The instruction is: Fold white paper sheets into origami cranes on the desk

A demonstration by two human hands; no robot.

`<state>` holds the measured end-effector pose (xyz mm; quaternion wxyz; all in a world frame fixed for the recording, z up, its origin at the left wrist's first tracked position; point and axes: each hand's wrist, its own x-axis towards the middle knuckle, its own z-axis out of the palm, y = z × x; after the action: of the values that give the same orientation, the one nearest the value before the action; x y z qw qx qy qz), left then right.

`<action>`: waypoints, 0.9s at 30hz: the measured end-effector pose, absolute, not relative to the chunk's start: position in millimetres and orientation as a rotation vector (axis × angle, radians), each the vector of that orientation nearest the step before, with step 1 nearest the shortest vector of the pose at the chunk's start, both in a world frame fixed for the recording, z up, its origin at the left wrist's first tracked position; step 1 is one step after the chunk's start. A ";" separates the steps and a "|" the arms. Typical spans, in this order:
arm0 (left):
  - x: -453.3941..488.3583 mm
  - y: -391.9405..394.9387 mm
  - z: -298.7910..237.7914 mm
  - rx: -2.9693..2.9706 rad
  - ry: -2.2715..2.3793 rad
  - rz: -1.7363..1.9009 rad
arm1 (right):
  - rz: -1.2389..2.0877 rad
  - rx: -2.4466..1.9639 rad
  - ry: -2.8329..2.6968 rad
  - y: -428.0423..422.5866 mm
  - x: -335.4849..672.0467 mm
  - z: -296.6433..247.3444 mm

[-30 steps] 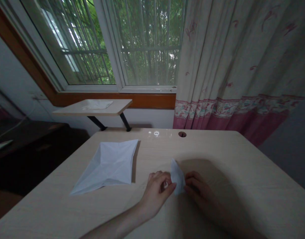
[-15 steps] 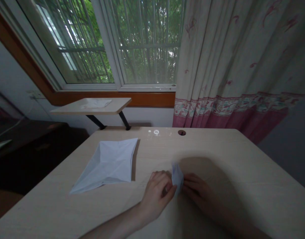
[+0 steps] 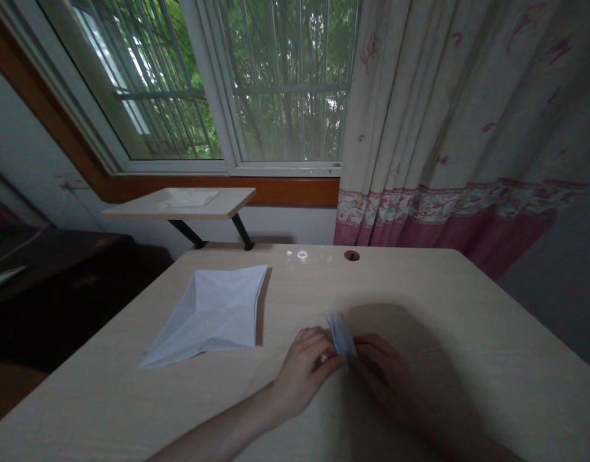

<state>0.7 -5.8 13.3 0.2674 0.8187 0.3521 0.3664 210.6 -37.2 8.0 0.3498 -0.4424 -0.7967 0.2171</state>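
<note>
One small folded paper (image 3: 341,336) is held near the middle of the surface (image 3: 304,289): the left grip (image 3: 306,368) pinches its left edge between thumb and fingers, the right grip (image 3: 384,368) pinches its right edge. A larger folded white sheet (image 3: 225,308) lies apart, leftward.

Folded piece (image 3: 341,338), apparently matt paper, smooth wood-look desk (image 3: 395,273)

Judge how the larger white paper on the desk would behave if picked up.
The larger white paper is probably light, since it looks thin. Its raised right edge, shadowing the desk, suggests enough stiffness to roughly hold shape. Its visible creases may let it flex or fold when gripped.
</note>
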 end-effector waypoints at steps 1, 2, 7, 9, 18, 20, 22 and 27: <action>0.4 -5.1 13.2 2.186 0.942 0.996 | 0.572 -1.134 -2.077 -37.8 210.1 8.4; 0.2 -4.4 13.2 2.166 0.938 1.001 | 0.585 -1.128 -2.088 -38.3 209.7 8.8; 0.3 -2.8 15.1 2.122 0.916 1.027 | 0.637 -1.207 -2.143 -41.1 209.2 8.8; 0.9 -2.9 16.8 2.140 0.893 1.011 | 0.609 -1.266 -2.154 -42.3 208.8 7.2; 0.6 -4.7 15.9 2.202 0.855 0.981 | 0.660 -1.256 -2.169 -45.0 206.7 13.4; 0.1 -5.0 14.7 2.199 0.847 0.990 | 0.697 -1.221 -2.150 -44.0 207.7 13.2; -0.3 -5.3 14.7 2.183 0.834 0.996 | 0.732 -1.191 -2.108 -42.5 209.1 10.6; -1.0 -5.2 17.9 2.035 0.793 0.996 | 0.789 -1.161 -1.962 -38.5 212.9 2.5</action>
<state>-1.0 -5.2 17.9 0.3624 0.7901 0.3080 0.3867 212.9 -38.5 2.5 0.3566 -0.4495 -0.7599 0.3056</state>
